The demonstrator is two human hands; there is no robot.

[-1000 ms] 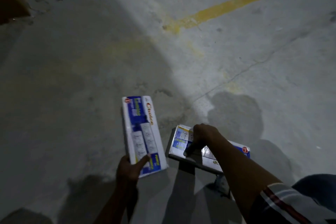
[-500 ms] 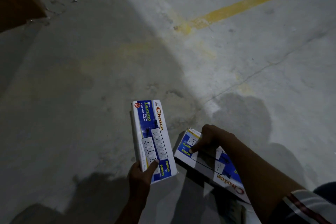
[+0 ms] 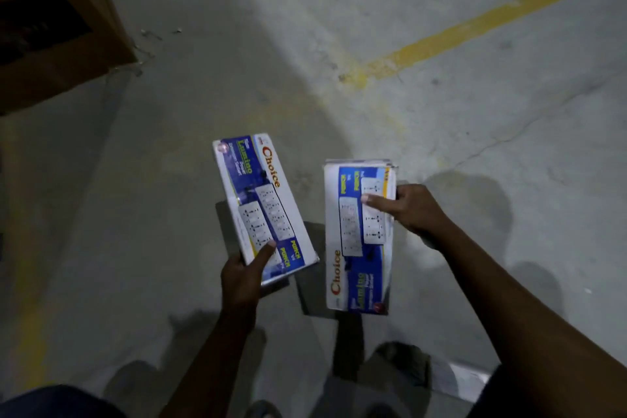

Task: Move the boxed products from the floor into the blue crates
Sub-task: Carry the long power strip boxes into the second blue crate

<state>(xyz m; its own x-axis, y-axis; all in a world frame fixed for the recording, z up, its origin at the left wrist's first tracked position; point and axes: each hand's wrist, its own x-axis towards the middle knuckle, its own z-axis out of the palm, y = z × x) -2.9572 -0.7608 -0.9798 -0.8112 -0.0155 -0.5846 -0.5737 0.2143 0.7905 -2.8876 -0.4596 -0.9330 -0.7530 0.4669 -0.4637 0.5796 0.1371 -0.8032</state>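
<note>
Two long white-and-blue product boxes printed with power strips are held above the concrete floor. My left hand (image 3: 242, 273) grips the near end of the left box (image 3: 261, 200), thumb on its face, the box angled away to the upper left. My right hand (image 3: 409, 210) holds the right box (image 3: 356, 241) by its right edge near the far end, thumb across its face; the box runs lengthwise toward me. More box edges show under its far end, so it may be a stack. No blue crate is in view.
A brown cardboard carton (image 3: 51, 20) stands at the upper left. A yellow painted line (image 3: 475, 24) crosses the floor at the upper right. A shoe (image 3: 403, 358) shows near the bottom. My shadow lies on the floor around the boxes.
My right hand lifted its box off the floor and turned it lengthwise beside the left box. The view shifted, bringing the carton further into sight.
</note>
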